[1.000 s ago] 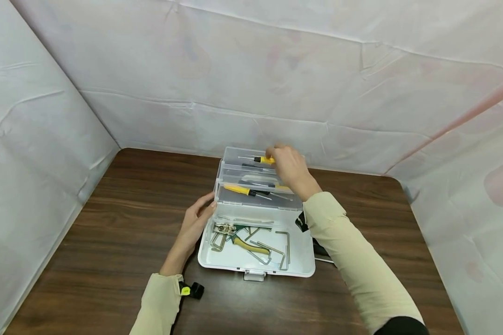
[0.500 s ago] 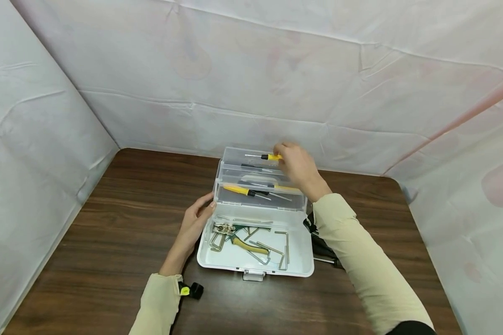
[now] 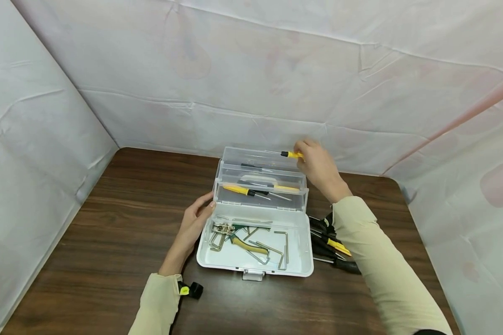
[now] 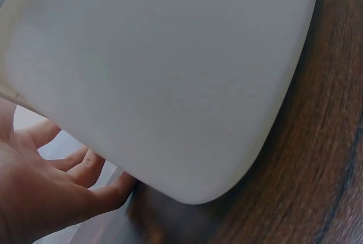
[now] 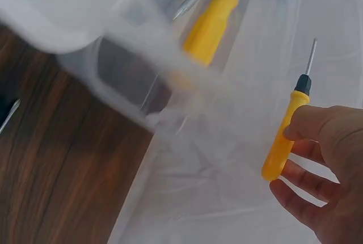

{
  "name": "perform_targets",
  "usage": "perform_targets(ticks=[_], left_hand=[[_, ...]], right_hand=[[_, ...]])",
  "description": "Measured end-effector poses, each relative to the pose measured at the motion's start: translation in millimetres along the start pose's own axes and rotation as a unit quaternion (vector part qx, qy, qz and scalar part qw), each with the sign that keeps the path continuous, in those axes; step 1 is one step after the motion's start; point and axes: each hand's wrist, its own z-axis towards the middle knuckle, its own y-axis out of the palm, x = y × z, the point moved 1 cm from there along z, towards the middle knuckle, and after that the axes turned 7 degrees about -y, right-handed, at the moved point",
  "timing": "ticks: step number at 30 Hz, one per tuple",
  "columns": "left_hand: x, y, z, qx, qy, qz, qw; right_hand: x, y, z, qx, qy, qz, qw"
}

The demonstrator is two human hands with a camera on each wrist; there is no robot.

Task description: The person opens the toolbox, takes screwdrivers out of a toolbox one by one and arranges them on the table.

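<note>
A brown wooden table (image 3: 88, 232) covers the lower head view. Right of centre, the right hand (image 3: 320, 170) pinches a yellow screwdriver (image 3: 295, 154) between thumb and fingers; at lower left of centre, the left hand (image 3: 191, 226), fingers apart, touches the white toolbox (image 3: 300, 232).

We see the right hand (image 3: 320, 168) has moved rightward, taking the yellow screwdriver (image 3: 292, 154) from over the lid (image 3: 245, 156) of the white case (image 3: 230, 261) to its far right corner. The right sleeve (image 3: 385, 260) has swung outward, so just right of the case we now see a yellow-handled tool (image 3: 339, 248) and more black-handled tools (image 3: 347, 266).
</note>
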Motion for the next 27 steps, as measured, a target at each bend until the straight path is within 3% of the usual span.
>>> perform_targets(ticks=[13,27], left_hand=[[0.3,0.4,0.3,0.002,0.009,0.009,0.9999],[0.1,-0.5,0.4,0.000,0.009,-0.001,1.0000]], right_hand=[[40,-8,-30.8,0.028,0.027,0.001,0.9993],[60,-9,-69.6,0.018,0.048,-0.012,0.9986]])
